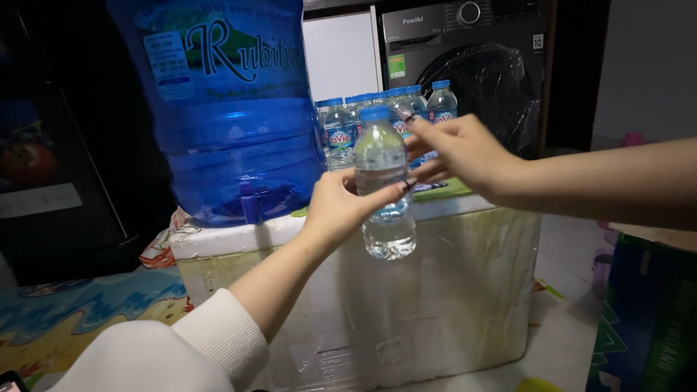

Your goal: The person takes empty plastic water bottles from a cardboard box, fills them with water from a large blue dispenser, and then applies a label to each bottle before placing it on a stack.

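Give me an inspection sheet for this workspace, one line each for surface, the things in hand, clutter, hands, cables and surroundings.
Surface: white foam box serving as a stand, its top mostly covered.
Things in hand: small clear water bottle with blue cap, upright, held in the air in front of the box, partly filled.
Clutter: large blue water jug with a tap on the box; a cluster of small bottles behind it; crumpled wrapper at the box's left edge.
Hands: left hand grips the bottle's middle; right hand has fingers spread at the bottle's upper part, contact unclear.
Cables: nothing seen.
Surroundings: washing machine behind, patterned floor mat, green carton at right.
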